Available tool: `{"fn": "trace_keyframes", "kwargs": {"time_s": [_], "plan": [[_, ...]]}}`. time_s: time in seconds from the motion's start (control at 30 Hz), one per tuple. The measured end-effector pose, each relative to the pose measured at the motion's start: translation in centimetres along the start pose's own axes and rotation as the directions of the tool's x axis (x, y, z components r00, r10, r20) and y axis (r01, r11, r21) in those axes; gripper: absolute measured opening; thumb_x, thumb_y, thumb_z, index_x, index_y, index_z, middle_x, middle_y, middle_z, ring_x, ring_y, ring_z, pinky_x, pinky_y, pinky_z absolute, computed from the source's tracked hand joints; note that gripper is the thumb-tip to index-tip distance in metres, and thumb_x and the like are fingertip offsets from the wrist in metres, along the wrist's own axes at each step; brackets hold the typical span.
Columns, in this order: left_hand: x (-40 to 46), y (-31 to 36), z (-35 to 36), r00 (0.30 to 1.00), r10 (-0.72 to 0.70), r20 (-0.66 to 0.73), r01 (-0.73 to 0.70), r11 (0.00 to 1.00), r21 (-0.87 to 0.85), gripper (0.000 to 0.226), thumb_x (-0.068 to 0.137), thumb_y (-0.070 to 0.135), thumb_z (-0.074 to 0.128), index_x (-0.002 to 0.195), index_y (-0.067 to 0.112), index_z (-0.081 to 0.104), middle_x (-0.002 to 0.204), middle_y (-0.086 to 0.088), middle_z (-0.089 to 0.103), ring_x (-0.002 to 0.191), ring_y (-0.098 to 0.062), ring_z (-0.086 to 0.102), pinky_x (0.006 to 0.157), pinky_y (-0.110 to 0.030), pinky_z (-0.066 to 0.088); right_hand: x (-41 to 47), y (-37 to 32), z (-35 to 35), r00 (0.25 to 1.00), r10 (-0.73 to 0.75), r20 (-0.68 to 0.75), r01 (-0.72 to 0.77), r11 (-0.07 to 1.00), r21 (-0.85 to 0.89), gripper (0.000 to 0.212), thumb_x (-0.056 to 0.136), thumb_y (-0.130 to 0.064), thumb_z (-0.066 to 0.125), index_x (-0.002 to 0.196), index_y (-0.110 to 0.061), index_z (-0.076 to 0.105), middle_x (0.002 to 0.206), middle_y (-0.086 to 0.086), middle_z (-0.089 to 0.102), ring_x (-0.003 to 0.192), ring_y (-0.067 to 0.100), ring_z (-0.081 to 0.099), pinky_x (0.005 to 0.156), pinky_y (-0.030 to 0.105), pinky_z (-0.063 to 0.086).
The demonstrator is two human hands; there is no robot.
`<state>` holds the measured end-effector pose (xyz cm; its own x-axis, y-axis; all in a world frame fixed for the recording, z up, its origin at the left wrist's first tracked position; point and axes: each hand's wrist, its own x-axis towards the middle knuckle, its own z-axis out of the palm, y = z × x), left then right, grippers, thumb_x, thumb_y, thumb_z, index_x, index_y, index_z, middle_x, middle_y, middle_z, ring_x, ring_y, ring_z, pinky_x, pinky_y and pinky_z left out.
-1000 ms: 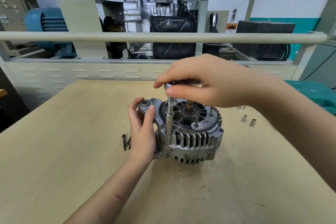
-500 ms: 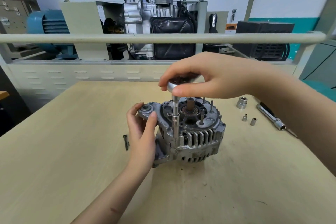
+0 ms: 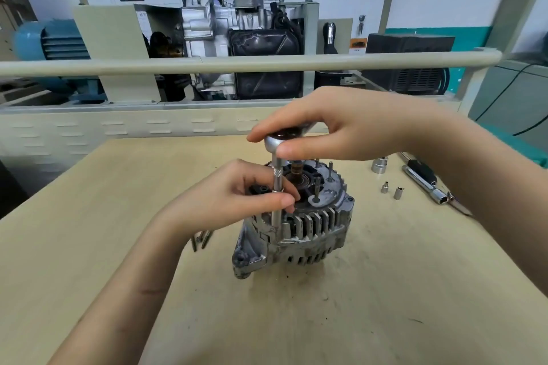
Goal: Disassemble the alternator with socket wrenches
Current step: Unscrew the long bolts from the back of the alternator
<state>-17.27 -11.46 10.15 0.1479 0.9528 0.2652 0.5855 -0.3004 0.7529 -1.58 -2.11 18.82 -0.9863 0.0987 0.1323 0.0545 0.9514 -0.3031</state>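
A grey finned alternator [image 3: 308, 228] stands on the wooden table [image 3: 385, 290], its open end up with studs and the shaft showing. A socket wrench [image 3: 277, 175] stands upright on its near-left rim, its extension bar running down into the housing. My right hand [image 3: 335, 127] grips the ratchet head from above. My left hand [image 3: 237, 195] pinches the knurled extension bar between thumb and fingers and hides part of the alternator's left side.
Loose long bolts [image 3: 201, 238] lie left of the alternator. To the right are a large socket [image 3: 380, 165], two small sockets [image 3: 391, 190] and a second wrench handle [image 3: 425, 184]. A rail and an engine training stand [image 3: 237, 38] rise behind the table.
My left hand has left the alternator's mounting ear and moved up to pinch the extension bar. The wrench stays upright under my right hand.
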Motion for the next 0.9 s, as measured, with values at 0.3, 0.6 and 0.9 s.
{"fn": "trace_keyframes", "kwargs": {"time_s": [0.3, 0.6, 0.9], "plan": [[0.3, -0.4, 0.6, 0.997, 0.068, -0.041, -0.071, 0.995, -0.072, 0.019, 0.08, 0.022, 0.062, 0.075, 0.005, 0.069, 0.052, 0.012, 0.052, 0.045, 0.002, 0.04, 0.048, -0.007, 0.029, -0.3, -0.7, -0.9, 0.997, 0.068, -0.031, -0.072, 0.984, -0.165, 0.034, 0.088, -0.029, 0.054, 0.12, -0.02, 0.059, 0.11, -0.013, 0.064, 0.097, -0.003, 0.052, 0.084, 0.008, 0.036], [0.2, -0.6, 0.5, 0.999, 0.045, -0.025, -0.047, 0.996, -0.075, 0.021, 0.076, 0.031, 0.066, 0.081, 0.011, 0.073, 0.07, 0.01, 0.068, 0.057, -0.02, 0.05, 0.054, -0.026, 0.041, -0.1, -2.0, -0.3, 0.993, 0.086, -0.084, -0.108, 0.946, -0.306, 0.052, 0.068, -0.065, 0.037, 0.093, -0.026, 0.061, 0.059, -0.01, 0.05, 0.063, -0.003, 0.047, 0.057, 0.015, 0.035], [0.0, -0.7, 0.4, 0.997, 0.071, -0.029, -0.074, 0.99, -0.121, 0.026, 0.072, 0.05, 0.06, 0.09, 0.033, 0.067, 0.081, 0.007, 0.07, 0.073, -0.006, 0.064, 0.064, -0.017, 0.049, -0.1, -2.1, 1.0, 0.991, 0.101, -0.085, -0.121, 0.95, -0.287, 0.021, 0.08, -0.049, 0.03, 0.088, -0.035, 0.044, 0.073, -0.017, 0.05, 0.066, -0.005, 0.046, 0.058, 0.016, 0.034]]}}
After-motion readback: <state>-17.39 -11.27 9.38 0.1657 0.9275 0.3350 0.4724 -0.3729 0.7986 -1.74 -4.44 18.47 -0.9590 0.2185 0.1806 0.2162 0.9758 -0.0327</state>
